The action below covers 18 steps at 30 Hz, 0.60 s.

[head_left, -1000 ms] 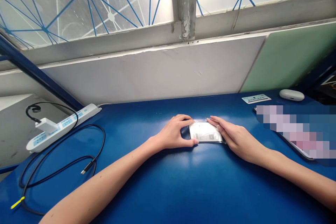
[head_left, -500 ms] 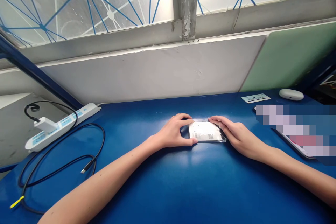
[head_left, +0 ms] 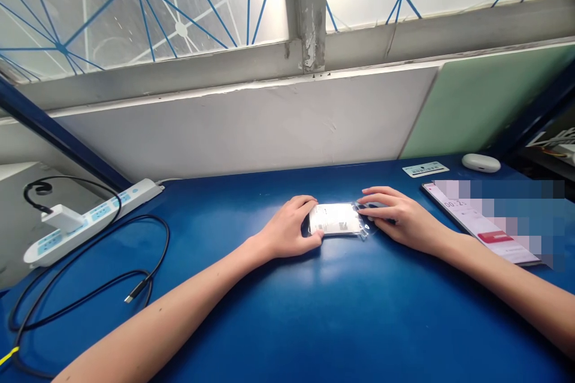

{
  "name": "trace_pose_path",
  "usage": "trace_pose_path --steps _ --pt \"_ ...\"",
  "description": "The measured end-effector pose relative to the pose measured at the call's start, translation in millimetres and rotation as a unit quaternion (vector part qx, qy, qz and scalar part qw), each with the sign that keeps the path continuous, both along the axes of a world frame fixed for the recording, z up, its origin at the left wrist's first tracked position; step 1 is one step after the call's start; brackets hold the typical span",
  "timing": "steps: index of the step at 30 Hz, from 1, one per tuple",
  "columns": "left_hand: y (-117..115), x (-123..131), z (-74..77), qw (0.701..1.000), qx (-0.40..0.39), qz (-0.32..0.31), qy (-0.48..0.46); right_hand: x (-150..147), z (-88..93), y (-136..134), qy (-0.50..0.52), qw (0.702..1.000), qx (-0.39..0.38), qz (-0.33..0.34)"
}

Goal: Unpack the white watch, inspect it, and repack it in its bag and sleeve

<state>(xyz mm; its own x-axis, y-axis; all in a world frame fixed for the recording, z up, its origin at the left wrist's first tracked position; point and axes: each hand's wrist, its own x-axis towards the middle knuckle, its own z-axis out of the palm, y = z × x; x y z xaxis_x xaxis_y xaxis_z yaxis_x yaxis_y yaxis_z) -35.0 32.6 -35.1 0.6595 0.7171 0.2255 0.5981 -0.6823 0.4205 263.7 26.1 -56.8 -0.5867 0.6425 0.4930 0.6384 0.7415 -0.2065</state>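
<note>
A small flat white box in a clear plastic wrapper (head_left: 335,219) lies on the blue table (head_left: 287,311). Dark print shows on its upper face. My left hand (head_left: 290,227) grips its left end, thumb along the near edge and fingers at the far corner. At the right end, loose clear film sticks out past the box. My right hand (head_left: 399,218) is beside that film, its fingers stretched and apart, the fingertips close to the wrapper's end. Whether they touch the film I cannot tell.
On the left lie a white power strip (head_left: 96,215) with a white charger (head_left: 63,218) and a looped black cable (head_left: 168,233). To the right are a phone (head_left: 485,227), partly blurred out, a printed card (head_left: 425,169) and a white oval case (head_left: 480,163). A wall (head_left: 251,125) closes the back.
My right hand's fingers have come away from the package's right end and spread, uncovering the loose film. My left hand keeps its hold. The whole view has shifted slightly.
</note>
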Motion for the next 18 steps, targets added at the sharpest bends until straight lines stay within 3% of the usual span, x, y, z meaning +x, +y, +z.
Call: trace_pose_path --steps 9,18 --pt "-0.1 -2.0 -0.6 1.0 -0.001 -0.008 0.0 -5.4 2.4 -6.0 0.005 0.997 -0.078 -0.005" --pt "-2.8 2.9 7.4 0.999 -0.014 -0.022 0.036 -13.4 8.1 -12.0 -0.001 0.997 -0.082 0.014"
